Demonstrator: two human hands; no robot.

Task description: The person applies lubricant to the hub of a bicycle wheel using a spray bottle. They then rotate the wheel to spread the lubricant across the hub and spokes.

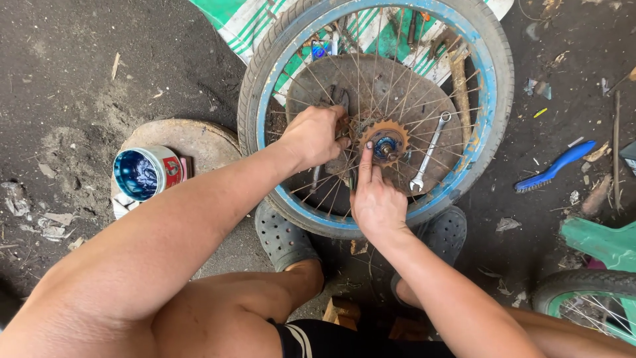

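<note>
A bicycle wheel (490, 99) with a blue rim and black tyre lies flat on the dirt ground (79, 79), far from the squatting person and centred in the scene. A round rusty plate (397, 93) lies under its spokes. To the left, near a flat stone disc (192, 136), stands an open tin of blue grease (142, 174). At the hub sits the rusty sprocket (384, 141). The left hand (311, 136), just left of the sprocket, is closed around a dark tool (338, 99). The right hand (376, 199), nearer, is loosely curled with its forefinger extended, touching the sprocket's near-left edge. A combination spanner (429, 151) rests right of the hub; a blue wire brush (555, 166) lies farther right.
</note>
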